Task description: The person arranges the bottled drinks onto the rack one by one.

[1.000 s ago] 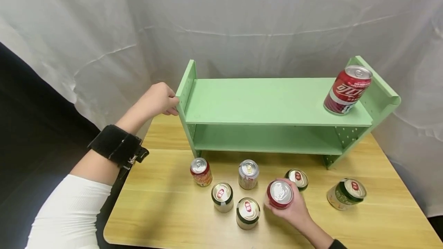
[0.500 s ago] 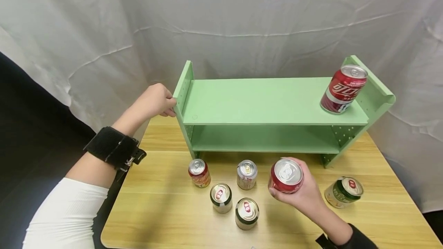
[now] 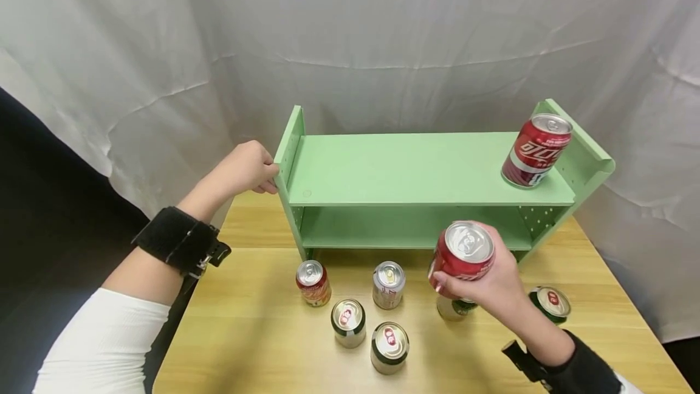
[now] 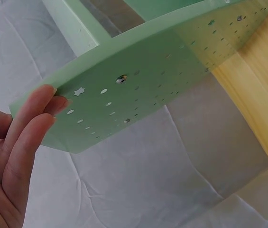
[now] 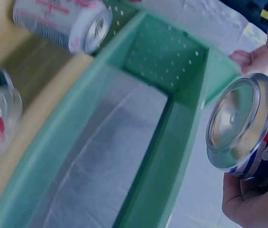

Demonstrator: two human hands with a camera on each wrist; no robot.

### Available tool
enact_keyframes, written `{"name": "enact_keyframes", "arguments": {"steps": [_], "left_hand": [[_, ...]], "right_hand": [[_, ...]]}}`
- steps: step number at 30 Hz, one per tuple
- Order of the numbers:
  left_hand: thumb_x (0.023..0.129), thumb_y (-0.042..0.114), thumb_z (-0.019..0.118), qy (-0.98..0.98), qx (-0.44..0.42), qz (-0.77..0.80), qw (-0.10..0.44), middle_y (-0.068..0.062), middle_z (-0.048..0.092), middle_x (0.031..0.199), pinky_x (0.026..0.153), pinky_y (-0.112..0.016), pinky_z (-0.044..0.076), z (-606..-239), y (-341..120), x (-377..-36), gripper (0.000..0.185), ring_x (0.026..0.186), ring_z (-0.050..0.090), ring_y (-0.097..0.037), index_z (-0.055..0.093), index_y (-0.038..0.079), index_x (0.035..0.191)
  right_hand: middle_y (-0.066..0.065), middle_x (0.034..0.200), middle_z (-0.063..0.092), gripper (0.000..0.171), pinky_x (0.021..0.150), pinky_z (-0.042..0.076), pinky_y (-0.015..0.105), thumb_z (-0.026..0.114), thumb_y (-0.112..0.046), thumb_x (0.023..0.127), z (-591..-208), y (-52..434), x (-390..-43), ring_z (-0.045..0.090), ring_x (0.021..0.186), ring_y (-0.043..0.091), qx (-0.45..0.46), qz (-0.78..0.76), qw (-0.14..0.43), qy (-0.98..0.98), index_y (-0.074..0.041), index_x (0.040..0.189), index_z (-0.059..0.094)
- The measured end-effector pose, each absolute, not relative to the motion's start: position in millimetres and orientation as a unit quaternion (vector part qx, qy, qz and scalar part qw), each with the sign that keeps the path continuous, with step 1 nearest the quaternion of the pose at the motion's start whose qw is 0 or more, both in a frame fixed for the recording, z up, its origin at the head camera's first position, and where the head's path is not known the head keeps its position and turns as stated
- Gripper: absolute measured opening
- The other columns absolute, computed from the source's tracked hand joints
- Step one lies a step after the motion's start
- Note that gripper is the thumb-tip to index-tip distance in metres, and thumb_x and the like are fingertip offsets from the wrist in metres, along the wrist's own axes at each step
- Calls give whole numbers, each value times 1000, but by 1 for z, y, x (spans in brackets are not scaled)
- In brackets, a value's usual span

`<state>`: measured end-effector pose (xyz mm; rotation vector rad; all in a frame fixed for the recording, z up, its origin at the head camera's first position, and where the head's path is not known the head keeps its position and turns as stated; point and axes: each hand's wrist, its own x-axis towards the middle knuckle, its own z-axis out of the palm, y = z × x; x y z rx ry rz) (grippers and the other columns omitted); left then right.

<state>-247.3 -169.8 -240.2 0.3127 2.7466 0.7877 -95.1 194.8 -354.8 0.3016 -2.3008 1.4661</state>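
Observation:
My left hand (image 3: pixel 248 168) pinches the front edge of the left side panel of a green two-tier shelf (image 3: pixel 377 169); in the left wrist view its fingers (image 4: pixel 32 128) lie against the panel's outer face. My right hand (image 3: pixel 500 278) grips a red soda can (image 3: pixel 456 266), raised in front of the shelf's right half. The right wrist view catches that can's metal bottom (image 5: pixel 235 118), with blue stripes on its side. On the upper tier, at the right end, stands another red soda can (image 3: pixel 533 154).
On the wooden table (image 3: pixel 235 321) before the shelf stand a small red-orange can (image 3: pixel 314 287), a silver can (image 3: pixel 389 287), and dark-banded cans (image 3: pixel 349 324) (image 3: pixel 389 350). A partly hidden can (image 3: pixel 452 309) is below my right hand; a green can (image 3: pixel 552 304) stands farther right.
My right hand has lifted the red can from near the table up toward the shelf, moving slightly right. My left hand keeps its hold on the side panel. The view has shifted a little.

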Motion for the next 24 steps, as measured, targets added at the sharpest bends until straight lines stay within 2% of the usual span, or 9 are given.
{"name": "enact_keyframes", "arguments": {"steps": [4,8,16,24], "left_hand": [[90,3,42,947,112,274,129,-22,71,84,66,-32,60,-241,-169,-247,26,70,71,-22,65,-8,84],[91,3,43,947,112,274,129,-23,71,85,65,-31,60,-240,-169,-246,25,70,71,-22,65,-8,84],[92,4,45,946,111,275,134,-21,71,85,65,-30,59,-242,-173,-245,25,70,71,-21,66,-9,91],[90,3,43,946,117,272,130,-21,71,84,65,-31,59,-243,-173,-246,26,69,71,-20,65,-6,82]], "right_hand": [[-15,107,56,80,82,47,7,86,6,52,-342,202,-105,56,97,1,87,502,225,-831,4,122,47],[-9,106,55,78,81,46,7,86,3,55,-326,209,-117,54,96,1,69,482,239,-840,4,123,47],[3,113,54,79,82,43,16,85,-11,65,-298,218,-147,50,100,1,34,467,215,-857,-4,132,42],[11,119,54,81,85,45,26,84,-20,69,-298,219,-172,51,104,10,10,479,191,-856,-6,135,38]]}}
